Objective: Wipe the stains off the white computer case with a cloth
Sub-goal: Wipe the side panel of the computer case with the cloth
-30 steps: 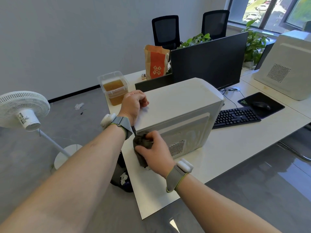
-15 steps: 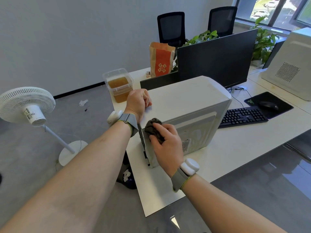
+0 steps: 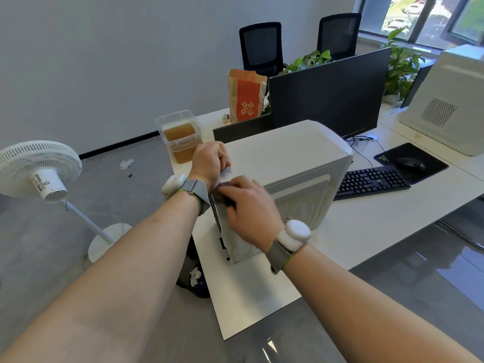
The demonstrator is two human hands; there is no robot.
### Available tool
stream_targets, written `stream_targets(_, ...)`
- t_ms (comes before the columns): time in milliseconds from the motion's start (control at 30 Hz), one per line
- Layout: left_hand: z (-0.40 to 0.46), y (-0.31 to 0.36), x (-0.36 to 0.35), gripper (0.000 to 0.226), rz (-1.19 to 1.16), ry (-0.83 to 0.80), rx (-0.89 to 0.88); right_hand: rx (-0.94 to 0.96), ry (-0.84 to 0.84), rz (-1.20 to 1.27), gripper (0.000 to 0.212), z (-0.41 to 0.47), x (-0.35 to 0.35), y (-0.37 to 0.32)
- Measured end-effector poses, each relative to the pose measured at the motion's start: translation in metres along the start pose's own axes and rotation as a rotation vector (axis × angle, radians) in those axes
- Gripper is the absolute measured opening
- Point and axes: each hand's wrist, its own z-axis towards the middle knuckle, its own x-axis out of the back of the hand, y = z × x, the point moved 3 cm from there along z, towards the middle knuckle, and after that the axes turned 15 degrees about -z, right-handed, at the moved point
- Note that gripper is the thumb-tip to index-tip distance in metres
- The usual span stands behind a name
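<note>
Head view: white case (image 3: 282,158) standing on table (image 3: 366,231), left hand (image 3: 209,161), fingers curled, resting on its top apparently to steady it, right hand (image 3: 248,205) gripping dark cloth (image 3: 222,196) against near upper edge, evidently mid-wipe.

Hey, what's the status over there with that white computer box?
Left hand rests on top of the white case, fingers curled. Right hand presses the dark cloth at the case's near top edge. Nothing in the way.
</note>
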Motion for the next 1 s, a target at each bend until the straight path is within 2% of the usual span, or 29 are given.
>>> stream_targets(100,0.0,0.0,0.0,0.022,0.036,-0.034,-0.004,0.128,-0.018,0.032,0.037,-0.011,0.0,0.0)
stream_targets(167,-0.001,0.001,-0.002,0.023,0.07,-0.053,-0.016,0.065,0.068,0.034,0.038,-0.017,0.002,0.02)
stream_targets(233,-0.001,-0.001,-0.004,0.023,0.148,-0.087,-0.023,-0.162,0.162,0.054,0.041,-0.018,0.004,0.05)
stream_targets(333,-0.002,-0.006,-0.01,0.017,0.42,-0.213,-0.035,-0.558,0.169,0.22,0.041,-0.021,0.005,0.088)
stream_targets(400,-0.003,-0.01,-0.016,0.012,0.618,-0.291,-0.065,-0.709,0.184,0.321,0.04,-0.027,-0.001,0.095)
stream_targets(467,-0.004,-0.012,-0.02,0.018,0.734,-0.333,-0.101,-0.775,0.193,0.386,0.041,-0.035,-0.01,0.089)
stream_targets(600,-0.007,-0.008,-0.024,0.036,0.771,-0.363,-0.073,-0.556,0.055,0.345,0.041,-0.05,-0.032,0.054)
stream_targets(667,-0.01,-0.006,-0.024,0.037,0.753,-0.37,-0.062,-0.477,-0.006,0.384,0.04,-0.056,-0.039,0.045)
stream_targets(800,-0.012,-0.005,-0.025,0.031,0.694,-0.358,-0.03,-0.592,0.206,0.487,0.04,-0.053,-0.036,0.033)
stream_targets(867,-0.011,-0.004,-0.025,0.034,0.666,-0.339,-0.015,-0.523,0.22,0.433,0.038,-0.051,-0.039,0.016)
stream_targets(1000,-0.013,-0.003,-0.025,0.038,0.665,-0.345,-0.011,-0.385,0.015,0.34,0.035,-0.059,-0.062,-0.005)
